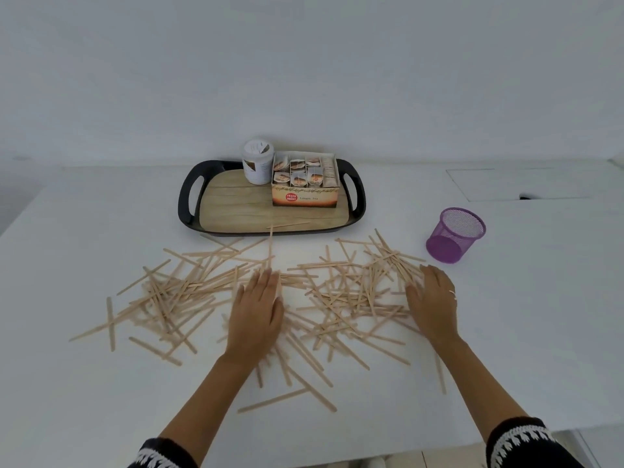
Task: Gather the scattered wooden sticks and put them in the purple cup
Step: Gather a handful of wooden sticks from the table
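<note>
Spreading across the white table (506,332), the wooden sticks (189,292) lay loose in front of the tray (189,197), and the purple cup (454,235) stood empty, as far as its mesh showed, just right of them. The left hand (255,314) and right hand (434,304) rested flat on the sticks with fingers relaxed, grasping nothing. Judging from that, the sweep would go best by drawing both palms inward to align a bundle before closing on it.

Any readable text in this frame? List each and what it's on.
"Ginger Tea": front of the tea box on the tray.
Red round logo on the same box: two short words, too blurred to read.
Label on the white jar: print too small to read.
Tea sachets: illegible.
</note>
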A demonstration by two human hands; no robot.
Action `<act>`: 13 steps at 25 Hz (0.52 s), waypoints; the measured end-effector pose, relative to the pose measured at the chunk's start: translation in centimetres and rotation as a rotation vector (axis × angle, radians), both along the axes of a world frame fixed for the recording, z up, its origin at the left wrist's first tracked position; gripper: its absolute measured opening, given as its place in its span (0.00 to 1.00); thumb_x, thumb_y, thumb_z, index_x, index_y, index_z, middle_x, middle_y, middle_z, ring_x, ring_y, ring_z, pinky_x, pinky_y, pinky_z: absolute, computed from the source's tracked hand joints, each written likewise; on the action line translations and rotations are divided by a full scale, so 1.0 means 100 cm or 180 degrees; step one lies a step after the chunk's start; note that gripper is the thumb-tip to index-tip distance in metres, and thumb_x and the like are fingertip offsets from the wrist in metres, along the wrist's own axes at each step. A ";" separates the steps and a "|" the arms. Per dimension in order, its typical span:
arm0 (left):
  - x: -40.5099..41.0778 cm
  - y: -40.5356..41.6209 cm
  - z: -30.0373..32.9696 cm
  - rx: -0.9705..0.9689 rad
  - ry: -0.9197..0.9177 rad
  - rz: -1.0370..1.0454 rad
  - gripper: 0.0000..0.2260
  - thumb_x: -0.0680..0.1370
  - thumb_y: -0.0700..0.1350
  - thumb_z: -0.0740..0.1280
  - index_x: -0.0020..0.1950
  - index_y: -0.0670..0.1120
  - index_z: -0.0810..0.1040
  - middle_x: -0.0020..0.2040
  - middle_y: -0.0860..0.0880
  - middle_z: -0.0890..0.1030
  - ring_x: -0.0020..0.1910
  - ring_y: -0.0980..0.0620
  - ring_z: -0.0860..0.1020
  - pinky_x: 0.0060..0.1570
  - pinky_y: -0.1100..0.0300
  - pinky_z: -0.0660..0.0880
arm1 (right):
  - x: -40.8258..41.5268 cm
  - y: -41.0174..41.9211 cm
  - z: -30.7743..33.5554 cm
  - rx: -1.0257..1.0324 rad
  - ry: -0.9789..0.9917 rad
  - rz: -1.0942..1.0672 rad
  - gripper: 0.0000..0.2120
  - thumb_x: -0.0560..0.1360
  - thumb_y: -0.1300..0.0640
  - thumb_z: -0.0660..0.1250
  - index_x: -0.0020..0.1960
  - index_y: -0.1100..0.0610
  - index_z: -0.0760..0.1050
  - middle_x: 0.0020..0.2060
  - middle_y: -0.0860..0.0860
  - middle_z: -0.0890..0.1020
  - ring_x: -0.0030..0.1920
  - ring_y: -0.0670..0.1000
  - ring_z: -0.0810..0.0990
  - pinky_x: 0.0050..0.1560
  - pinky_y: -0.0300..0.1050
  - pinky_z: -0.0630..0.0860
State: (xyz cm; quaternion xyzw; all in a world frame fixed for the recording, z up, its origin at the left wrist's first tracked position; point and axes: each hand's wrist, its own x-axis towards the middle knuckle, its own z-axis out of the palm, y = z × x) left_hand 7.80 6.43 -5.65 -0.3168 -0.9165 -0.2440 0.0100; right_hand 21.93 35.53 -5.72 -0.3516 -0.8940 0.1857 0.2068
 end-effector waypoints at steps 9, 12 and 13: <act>0.040 0.138 -0.009 -0.0493 -0.0004 -0.0097 0.24 0.82 0.52 0.49 0.77 0.46 0.56 0.78 0.46 0.56 0.78 0.45 0.46 0.73 0.48 0.42 | 0.001 0.072 0.013 -0.0934 -0.0644 0.0824 0.27 0.75 0.50 0.67 0.68 0.64 0.66 0.68 0.61 0.67 0.68 0.61 0.66 0.68 0.57 0.65; 0.051 0.162 -0.018 -0.0651 -0.0091 0.0009 0.25 0.81 0.55 0.49 0.77 0.47 0.56 0.78 0.45 0.56 0.77 0.44 0.48 0.73 0.45 0.44 | 0.014 0.083 0.022 -0.0982 -0.0593 0.0615 0.28 0.74 0.48 0.69 0.67 0.63 0.68 0.63 0.58 0.69 0.63 0.59 0.71 0.63 0.52 0.70; 0.054 0.165 -0.021 -0.0710 -0.0073 0.0055 0.26 0.81 0.55 0.48 0.77 0.47 0.57 0.78 0.45 0.57 0.77 0.43 0.50 0.73 0.45 0.45 | 0.020 0.084 0.026 -0.1021 -0.0844 0.0653 0.31 0.72 0.44 0.69 0.66 0.63 0.68 0.61 0.57 0.68 0.60 0.58 0.73 0.58 0.49 0.72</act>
